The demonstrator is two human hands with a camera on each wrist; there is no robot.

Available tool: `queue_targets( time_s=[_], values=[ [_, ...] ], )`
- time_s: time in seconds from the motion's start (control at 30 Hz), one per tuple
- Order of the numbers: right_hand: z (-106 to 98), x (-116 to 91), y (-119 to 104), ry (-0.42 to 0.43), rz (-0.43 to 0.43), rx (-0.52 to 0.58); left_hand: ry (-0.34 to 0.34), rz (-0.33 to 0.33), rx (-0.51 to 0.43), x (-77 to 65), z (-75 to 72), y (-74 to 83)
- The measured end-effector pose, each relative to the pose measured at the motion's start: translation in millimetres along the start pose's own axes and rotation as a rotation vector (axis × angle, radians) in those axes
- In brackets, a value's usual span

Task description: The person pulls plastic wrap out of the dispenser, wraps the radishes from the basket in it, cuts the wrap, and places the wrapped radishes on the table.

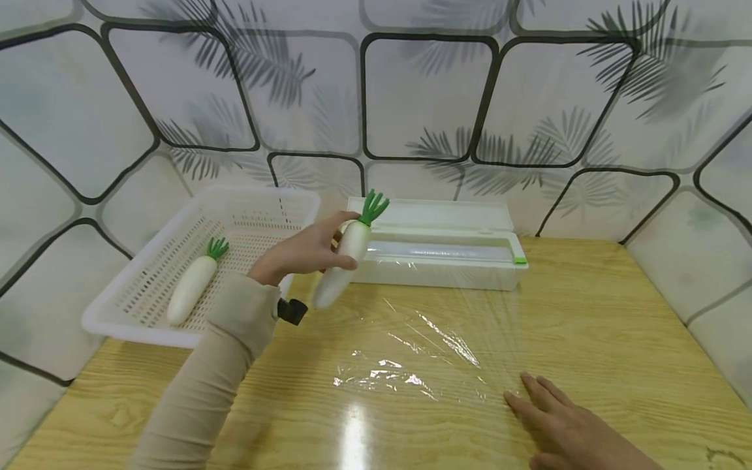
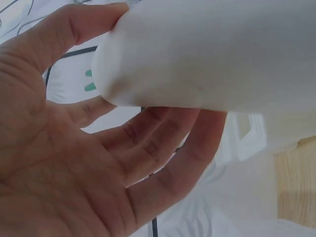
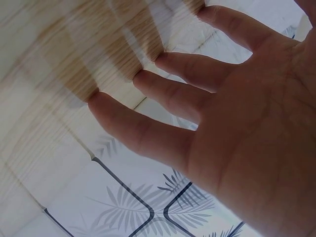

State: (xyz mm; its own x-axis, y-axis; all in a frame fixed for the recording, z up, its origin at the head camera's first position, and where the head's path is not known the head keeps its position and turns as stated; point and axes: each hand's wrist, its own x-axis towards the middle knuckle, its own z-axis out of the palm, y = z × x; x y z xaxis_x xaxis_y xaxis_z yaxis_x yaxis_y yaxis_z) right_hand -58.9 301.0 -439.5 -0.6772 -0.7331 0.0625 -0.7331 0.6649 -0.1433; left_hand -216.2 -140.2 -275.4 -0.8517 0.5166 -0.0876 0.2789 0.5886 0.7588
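A white radish with a green top (image 1: 354, 243) is held up in my left hand (image 1: 311, 248), thumb on one side and fingers on the other. In the left wrist view the white radish (image 2: 197, 54) fills the upper part, pinched between thumb and fingers. Clear plastic wrap (image 1: 423, 352) is drawn out over the table from a white dispenser box (image 1: 435, 277) with its lid raised. My right hand (image 1: 564, 424) touches the table at the wrap's near right corner. Its fingers (image 3: 143, 133) are extended, with the tips against the surface.
On the left stands a white perforated basket (image 1: 141, 336) with another white radish (image 1: 190, 290) inside. A roll of film (image 1: 435, 250) lies in the dispenser box. Patterned covering (image 1: 429, 98) surrounds the back and sides of the wooden table (image 1: 611, 313).
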Motion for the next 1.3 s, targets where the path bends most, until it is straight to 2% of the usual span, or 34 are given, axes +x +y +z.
queue_targets(
  time_s=[0.13, 0.3, 0.47, 0.7, 1.0, 1.3],
  values=[
    [-1, 0, 0, -0.001, 0.004, 0.003, -0.007, 0.071, 0.026, 2.4, 8.9, 2.9],
    [-1, 0, 0, 0.011, -0.002, 0.008, -0.027, 0.08, 0.069, 5.1, 19.6, 7.4],
    [-2, 0, -1, -0.02, 0.009, 0.014, -0.033, 0.092, 0.092, 8.8, 30.5, 10.8],
    [-8, 2, -2, -0.087, 0.044, 0.04, -0.056, 0.156, 0.09, 15.2, 46.8, 11.4],
    [-9, 2, -2, -0.112, 0.055, 0.058, -0.074, 0.165, 0.133, 18.9, 66.4, 16.1],
    [-9, 3, -3, -0.105, 0.056, 0.06, -0.059, 0.218, 0.292, 21.9, 85.7, 20.0]
  ],
)
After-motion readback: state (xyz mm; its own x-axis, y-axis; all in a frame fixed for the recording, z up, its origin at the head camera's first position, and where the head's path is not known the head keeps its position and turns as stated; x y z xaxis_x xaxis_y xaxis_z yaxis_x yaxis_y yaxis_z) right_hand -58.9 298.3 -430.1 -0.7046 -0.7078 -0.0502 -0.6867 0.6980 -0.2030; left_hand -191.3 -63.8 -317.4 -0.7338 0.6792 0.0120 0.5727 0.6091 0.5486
